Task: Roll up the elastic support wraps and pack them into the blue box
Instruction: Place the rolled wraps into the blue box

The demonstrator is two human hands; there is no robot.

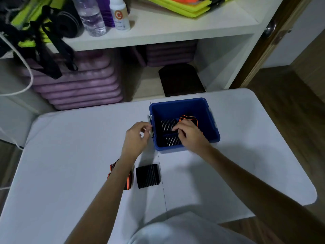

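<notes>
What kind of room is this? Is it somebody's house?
Probably a home storage corner for exercise gear. White shelves hold purple foam mats, black straps and a water bottle. A wooden door and wood floor look like a house, not a gym.

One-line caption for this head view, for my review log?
Right hand places wraps in the blue box; left hand steadies its latch; two rolled wraps wait on the table.

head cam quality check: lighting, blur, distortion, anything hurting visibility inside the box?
Head view: dim, bluish light; soft shadows on the table under both arms. Left hand is motion-blurred at the fingertips; right hand is sharper. Wide-angle bowing bends the shelf and table edges. Inside the blue box, black wraps merge into shadow.
</notes>
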